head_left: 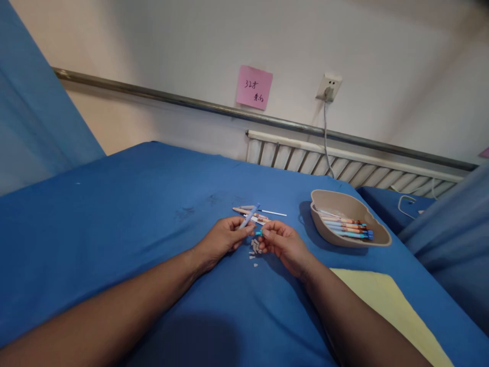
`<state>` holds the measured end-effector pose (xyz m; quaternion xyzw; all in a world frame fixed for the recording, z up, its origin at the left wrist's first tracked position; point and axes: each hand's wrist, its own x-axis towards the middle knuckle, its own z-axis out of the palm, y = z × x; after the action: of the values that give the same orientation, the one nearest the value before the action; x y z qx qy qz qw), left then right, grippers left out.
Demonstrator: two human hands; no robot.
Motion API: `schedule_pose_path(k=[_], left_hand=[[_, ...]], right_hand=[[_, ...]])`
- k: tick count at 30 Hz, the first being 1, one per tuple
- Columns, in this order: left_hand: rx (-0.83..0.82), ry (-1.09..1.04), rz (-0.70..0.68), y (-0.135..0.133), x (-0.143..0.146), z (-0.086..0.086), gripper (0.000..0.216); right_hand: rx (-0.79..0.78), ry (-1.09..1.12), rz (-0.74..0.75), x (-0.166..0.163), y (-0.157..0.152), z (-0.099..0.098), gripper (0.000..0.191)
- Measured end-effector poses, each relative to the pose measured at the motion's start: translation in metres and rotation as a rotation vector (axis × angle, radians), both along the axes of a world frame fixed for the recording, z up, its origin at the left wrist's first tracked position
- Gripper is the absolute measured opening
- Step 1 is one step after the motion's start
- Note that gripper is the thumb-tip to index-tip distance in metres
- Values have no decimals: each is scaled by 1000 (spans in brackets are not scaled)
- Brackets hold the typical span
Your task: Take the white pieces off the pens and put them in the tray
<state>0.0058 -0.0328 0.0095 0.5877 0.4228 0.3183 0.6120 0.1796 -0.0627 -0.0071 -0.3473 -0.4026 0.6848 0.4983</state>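
Note:
My left hand (223, 237) is closed around a light blue pen barrel (250, 215) that points up and to the right. My right hand (282, 242) pinches a small teal pen part (259, 233) right beside the left fingertips. Both hands rest on the blue sheet (133, 214). Several small white pen parts (255, 250) lie scattered just below the fingers. Behind the hands lie a few loose pen barrels and a thin white refill (273, 212).
A beige tray (324, 196) at the right holds several assembled pens (349, 228). A yellow cloth (382, 295) lies at the near right. Behind are a wall with a pink note (254, 86), a socket with cable (328, 86) and a radiator (344, 163).

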Motion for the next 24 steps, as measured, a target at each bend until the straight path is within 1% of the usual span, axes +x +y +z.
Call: schedule_pose_path(k=[4, 9, 18, 24], left_hand=[[-11, -15, -51, -1, 0, 0, 35], [-43, -42, -40, -1, 0, 1, 33], [-80, -80, -13, 1, -1, -3, 33], [-59, -73, -85, 0, -1, -2, 32]], right_hand=[[10, 17, -47, 2, 2, 0, 31], [14, 5, -87, 3, 2, 1, 30], [1, -21, -57, 4, 3, -3, 28], [21, -24, -53, 2, 2, 0, 31]])
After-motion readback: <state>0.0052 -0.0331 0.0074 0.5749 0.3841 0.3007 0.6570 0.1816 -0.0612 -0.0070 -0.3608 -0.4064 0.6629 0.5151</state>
